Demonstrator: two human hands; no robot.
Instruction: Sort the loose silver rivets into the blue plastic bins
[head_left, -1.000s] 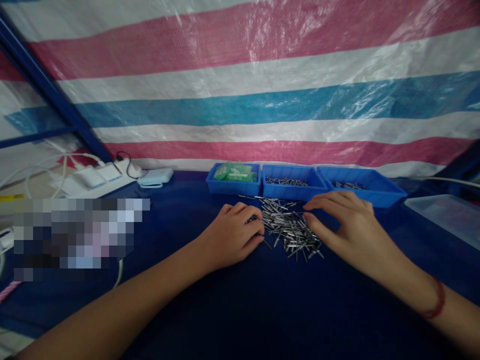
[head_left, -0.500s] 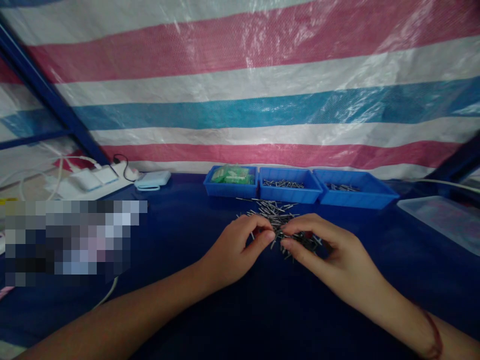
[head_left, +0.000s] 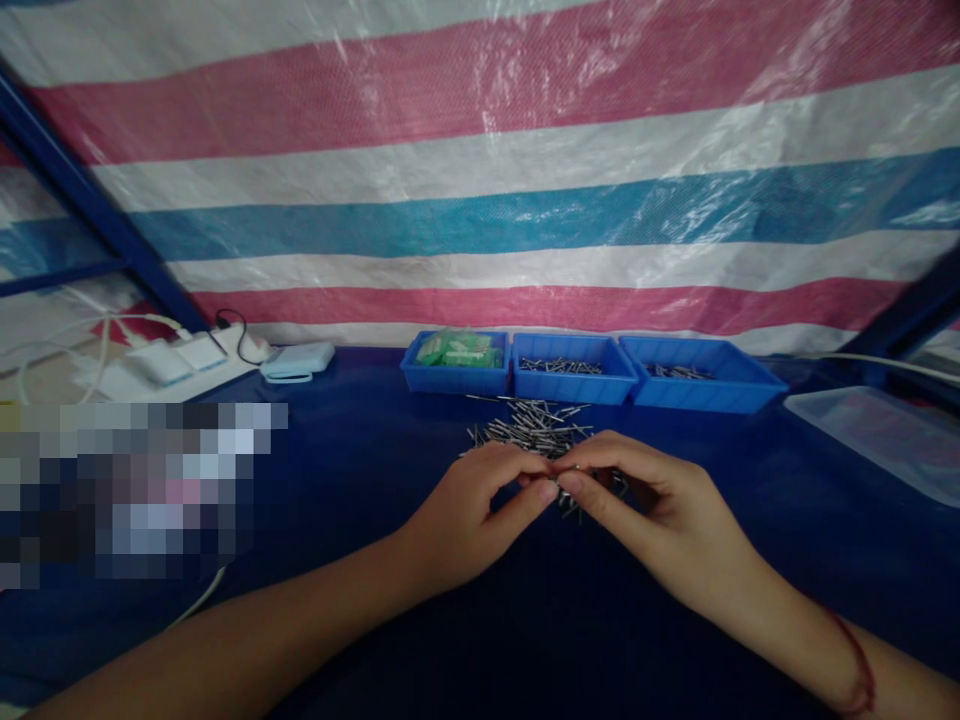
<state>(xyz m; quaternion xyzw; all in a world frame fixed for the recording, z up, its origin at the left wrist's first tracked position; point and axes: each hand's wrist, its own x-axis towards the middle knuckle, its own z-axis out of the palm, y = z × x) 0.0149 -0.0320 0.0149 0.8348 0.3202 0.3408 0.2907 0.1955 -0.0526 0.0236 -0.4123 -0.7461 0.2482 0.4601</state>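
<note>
My left hand [head_left: 476,505] and my right hand [head_left: 667,505] meet over the front of a loose pile of thin metal rods [head_left: 536,425] on the dark blue table. Thumb and index finger of each hand are pinched together, tip against tip with the other hand. A small metal piece [head_left: 556,481] glints between the touching fingertips; most of it is hidden and its exact kind does not show. More rods lie beneath and behind my right fingers. A dark red cord circles my right wrist.
Behind the pile stand three blue bins: the left one [head_left: 457,378] holds green packets, the middle [head_left: 574,387] and right [head_left: 701,395] hold metal rods. A clear plastic lid or tray [head_left: 877,440] lies right. Left are a light blue case [head_left: 298,361] and a power strip [head_left: 232,358].
My right hand has moved left and my left hand slightly right, so the fingertips, apart before, now touch. The camera view has shifted slightly.
</note>
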